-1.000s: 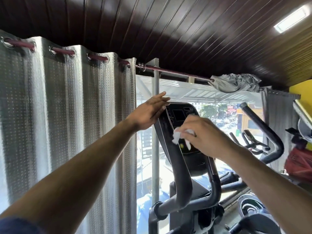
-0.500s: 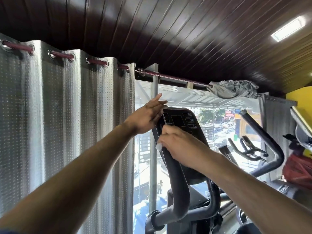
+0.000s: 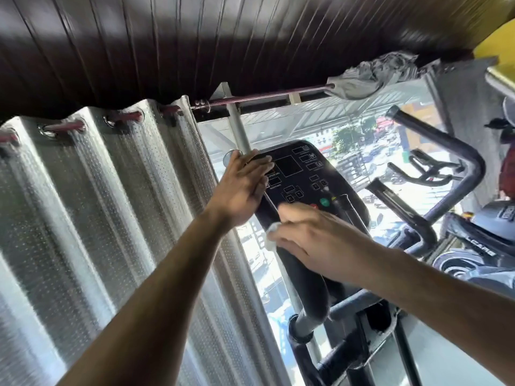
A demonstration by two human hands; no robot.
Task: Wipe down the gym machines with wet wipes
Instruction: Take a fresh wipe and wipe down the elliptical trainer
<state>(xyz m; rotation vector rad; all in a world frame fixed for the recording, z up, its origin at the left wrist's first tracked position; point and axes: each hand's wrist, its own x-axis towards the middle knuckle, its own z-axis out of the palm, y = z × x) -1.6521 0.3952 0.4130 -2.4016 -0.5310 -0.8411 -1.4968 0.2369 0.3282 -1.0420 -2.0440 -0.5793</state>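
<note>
A black elliptical machine stands at the window, its console (image 3: 303, 174) facing me with a dark screen and small buttons. My left hand (image 3: 242, 188) lies on the console's upper left edge with its fingers straight. My right hand (image 3: 309, 238) holds a white wet wipe (image 3: 271, 235) against the console's lower left side, just above the black left handlebar (image 3: 306, 282). Only a small bunched corner of the wipe shows beyond my fingers.
A grey dotted curtain (image 3: 106, 207) hangs on a rod at the left, beside a metal window post (image 3: 239, 129). The machine's curved right handle (image 3: 451, 157) rises at the right. More exercise machines (image 3: 479, 246) stand further right. A grey cloth (image 3: 370, 76) lies bunched on the rod.
My right hand with the wipe has slid down the console's left side toward the handlebar. My left hand has stayed on the console's upper edge. The view has tilted and come closer.
</note>
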